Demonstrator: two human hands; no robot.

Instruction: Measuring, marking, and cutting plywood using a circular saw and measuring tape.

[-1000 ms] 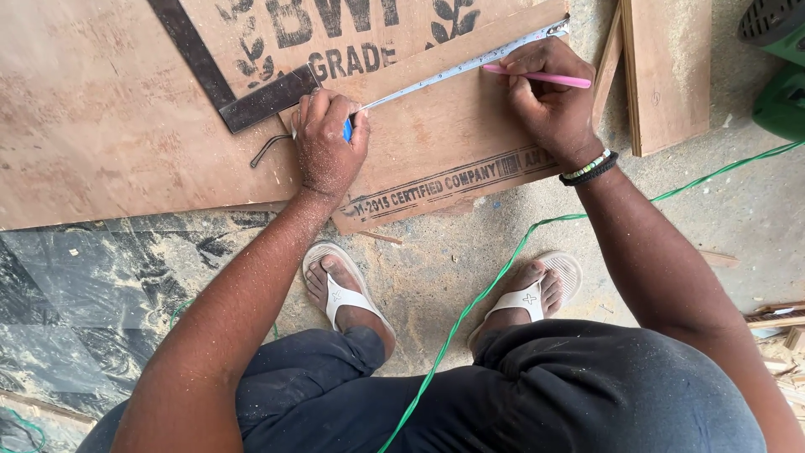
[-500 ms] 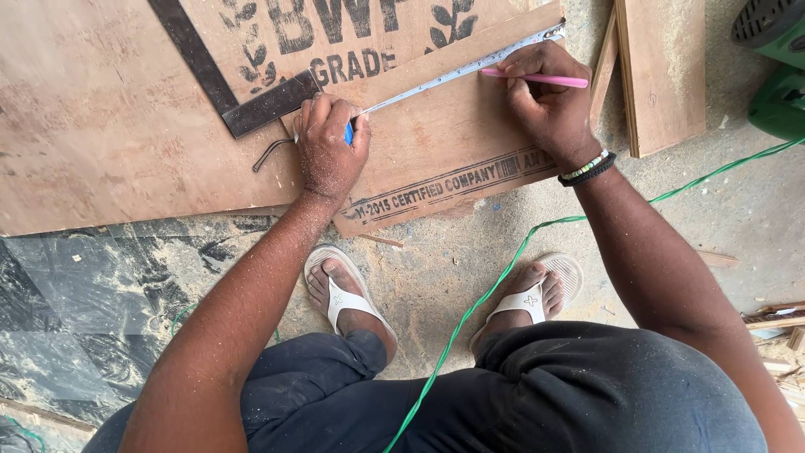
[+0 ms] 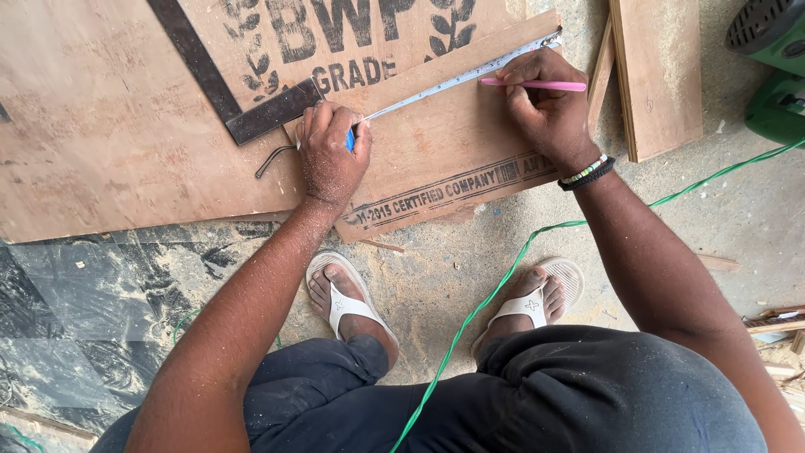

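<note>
- Flat brown plywood strip (image 3: 453,159), lying atop the far, larger sheet: stiff, probably light; best lifted by its long edges.
- Left hand (image 3: 331,159) clenched on the blue tape-measure case (image 3: 350,139) (blade stretched rightward).
- Right hand (image 3: 549,113) pinches a slim pink pencil (image 3: 537,85).

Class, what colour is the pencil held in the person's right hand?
Pink. The pencil shows best in the head view, held by the right hand.

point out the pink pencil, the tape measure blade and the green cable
pink pencil (image 3: 545,85), head view, on the bare shaft right of the right hand's fingers
tape measure blade (image 3: 444,85), head view, mid-length of the blade between the two hands
green cable (image 3: 503,277), head view, on the stretch between the two feet
</note>
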